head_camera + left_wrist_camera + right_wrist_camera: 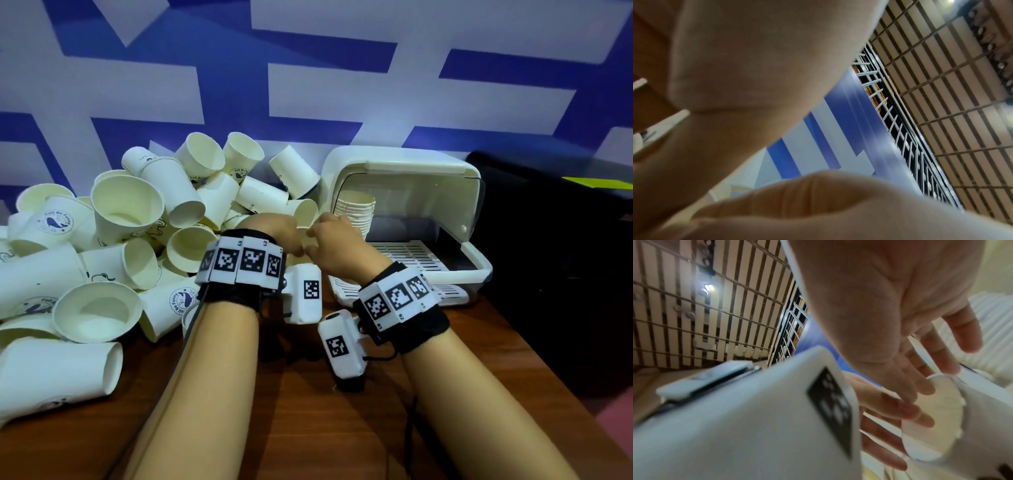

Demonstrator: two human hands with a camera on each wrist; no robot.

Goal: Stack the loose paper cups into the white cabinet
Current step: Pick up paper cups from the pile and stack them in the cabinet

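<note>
At the centre of the head view, the left hand [274, 233] and right hand [334, 245] met over the brown wooden bench [308, 411], just in front of the heap of loose cream paper cups [126, 205] filling the left half of the frame. Between them sat a single cream paper cup [937, 415]; the right wrist view showed its round base towards the lens, with fingers of both hands touching the base and wall. The right grip was spread, fingers nearly straight against the cup. The left grip curled round it from the other side, though the left wrist view was mostly blurred palm.

The white plastic cabinet with raised clear lid [404, 171] stood right of centre, a nested stack of cream cups [356, 209] upright at its left inner end, just beyond the right hand.

Risks, as I judged them: the thin cup could crush or slip during the hand-over, since the right fingers only rested on it. Carried in askew, it could jam on the stack's rim or topple the stack. A stray left wrist could also bring the heap sliding.
</note>
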